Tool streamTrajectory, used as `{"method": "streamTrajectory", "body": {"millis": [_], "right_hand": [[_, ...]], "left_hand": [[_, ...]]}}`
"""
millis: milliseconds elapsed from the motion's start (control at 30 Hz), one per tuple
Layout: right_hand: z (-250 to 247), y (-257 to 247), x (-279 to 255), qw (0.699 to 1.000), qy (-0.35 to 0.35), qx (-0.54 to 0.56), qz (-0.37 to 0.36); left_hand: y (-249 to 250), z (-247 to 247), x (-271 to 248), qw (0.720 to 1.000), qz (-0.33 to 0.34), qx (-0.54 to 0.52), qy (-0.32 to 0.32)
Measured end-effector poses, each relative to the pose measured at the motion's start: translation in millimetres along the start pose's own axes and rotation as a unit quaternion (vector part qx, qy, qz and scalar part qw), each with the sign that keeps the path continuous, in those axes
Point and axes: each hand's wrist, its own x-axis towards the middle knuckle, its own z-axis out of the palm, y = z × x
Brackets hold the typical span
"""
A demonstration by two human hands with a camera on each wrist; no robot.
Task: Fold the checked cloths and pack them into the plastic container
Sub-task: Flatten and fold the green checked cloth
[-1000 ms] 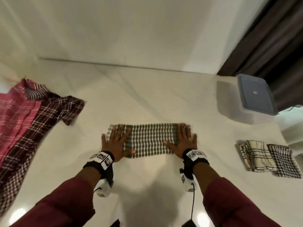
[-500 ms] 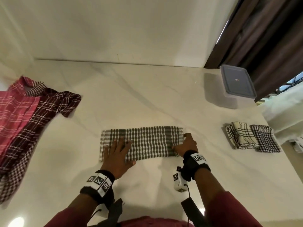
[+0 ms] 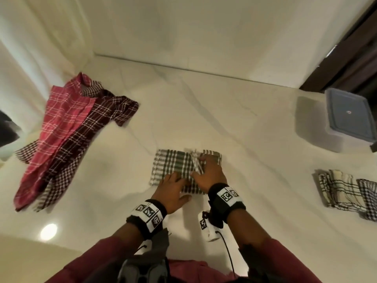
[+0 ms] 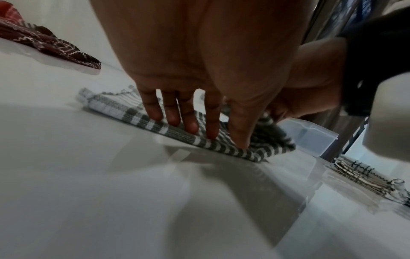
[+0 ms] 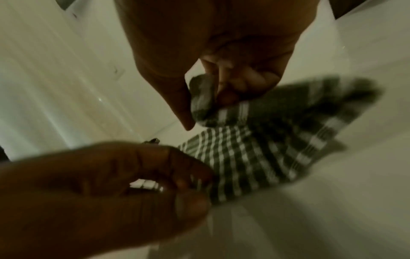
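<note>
Meanwhile right hand pinches green checked cloth's edge, left hand flat.

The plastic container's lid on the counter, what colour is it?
Grey-blue lid, on a translucent plastic container; clearest in the head view.

Folded checked cloths (right edge) cut off; plastic container too.

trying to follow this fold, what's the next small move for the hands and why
Probably carry the pinched end on leftward and lay it flat. The right hand pinches the right end of the green checked cloth, lifted partway over, while the left hand presses flat on its middle, so the fold is only half made.
</note>
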Motion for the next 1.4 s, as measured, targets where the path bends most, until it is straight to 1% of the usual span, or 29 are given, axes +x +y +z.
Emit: {"method": "streamTrajectory", "body": {"millis": [67,133,167,200,267,333,367,400,433,500,567,700,767,800,867,900,967,1033,1100,1167,1233,1300,1367,1400], "right_hand": [[15,0,7,0.999,-0.039,-0.008,-0.010],[22,3,10,0.997,-0.063,-0.032,-0.024],[23,5,11,0.996,-0.068,-0.043,-0.030],[21,7,11,0.996,-0.065,-0.047,-0.035],[18,12,10,0.998,-0.033,-0.035,-0.038],[14,19,9,0.999,0.010,-0.014,-0.040],[13,23,9,0.999,0.022,-0.011,-0.041],[12,26,10,0.999,0.018,-0.014,-0.043],[12,30,10,0.999,0.000,-0.022,-0.043],[15,35,10,0.997,-0.040,-0.052,-0.045],[16,38,13,0.995,-0.047,-0.065,-0.052],[10,40,15,0.997,-0.045,-0.030,-0.061],[7,39,12,0.998,-0.034,0.008,-0.061],[6,40,11,0.997,-0.007,0.045,-0.057],[4,45,10,0.992,0.069,0.099,-0.046],[2,48,10,0.990,0.086,0.107,-0.038],[0,54,9,0.992,0.055,0.116,-0.011],[1,58,10,0.996,0.014,0.093,0.003],[-1,56,12,0.999,0.004,0.052,-0.001],[-6,53,14,0.999,-0.013,0.046,-0.010],[-15,50,14,0.997,-0.049,0.056,-0.008],[-23,54,14,0.993,-0.074,0.091,0.016],[-31,59,13,0.985,-0.056,0.155,0.057],[-34,63,13,0.973,-0.055,0.211,0.079]], "left_hand": [[-2,-3,1,1.000,0.006,-0.018,-0.012],[-4,-6,1,0.999,0.016,-0.037,-0.023],[-5,-8,0,0.998,0.016,-0.052,-0.020],[-6,-10,-1,0.997,0.010,-0.072,-0.002],[-9,-16,-2,0.991,-0.039,-0.108,0.072],[-16,-24,0,0.976,-0.123,-0.101,0.149],[-19,-29,3,0.967,-0.170,-0.091,0.165],[-23,-34,6,0.959,-0.215,-0.085,0.162],[-26,-38,9,0.953,-0.252,-0.087,0.145],[-30,-42,18,0.944,-0.293,-0.109,0.105],[-29,-39,28,0.944,-0.292,-0.130,0.081],[-30,-35,46,0.939,-0.306,-0.148,0.060],[-33,-37,49,0.936,-0.294,-0.186,0.045],[-37,-37,50,0.937,-0.276,-0.206,0.053],[-37,-37,49,0.938,-0.240,-0.237,0.081],[-32,-40,47,0.935,-0.226,-0.257,0.091],[-17,-46,43,0.932,-0.196,-0.289,0.097],[4,-53,39,0.937,-0.140,-0.302,0.106],[27,-55,40,0.943,-0.078,-0.306,0.108],[50,-46,42,0.946,-0.033,-0.311,0.086],[69,-34,43,0.953,0.015,-0.299,0.052],[79,-22,44,0.967,0.059,-0.244,0.043],[81,-15,44,0.972,0.082,-0.213,0.062],[79,-14,43,0.972,0.092,-0.206,0.061]]}}
